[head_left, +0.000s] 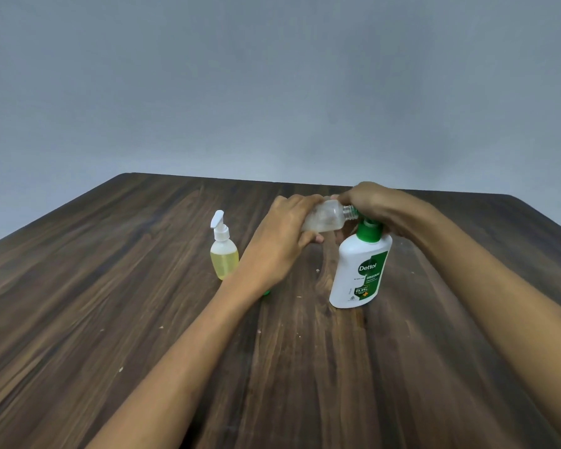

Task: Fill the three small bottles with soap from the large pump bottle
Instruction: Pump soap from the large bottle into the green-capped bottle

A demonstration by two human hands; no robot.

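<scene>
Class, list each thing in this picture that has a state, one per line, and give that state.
Clear small bottle: uncapped, tipped sideways, held at the pump.
Large pump bottle: upright on the table.
Small pump bottle: capped, upright, holds yellow liquid.
Left hand: grips the clear bottle.
Right hand: curled over the pump head.

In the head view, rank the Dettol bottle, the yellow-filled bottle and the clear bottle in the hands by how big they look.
1. Dettol bottle, clearly largest.
2 and 3. Yellow-filled bottle and clear bottle: no firm ranking. The yellow one looks taller with its pump, but the clear one is tilted, capless, partly hidden by the left hand, and farther away.
</scene>
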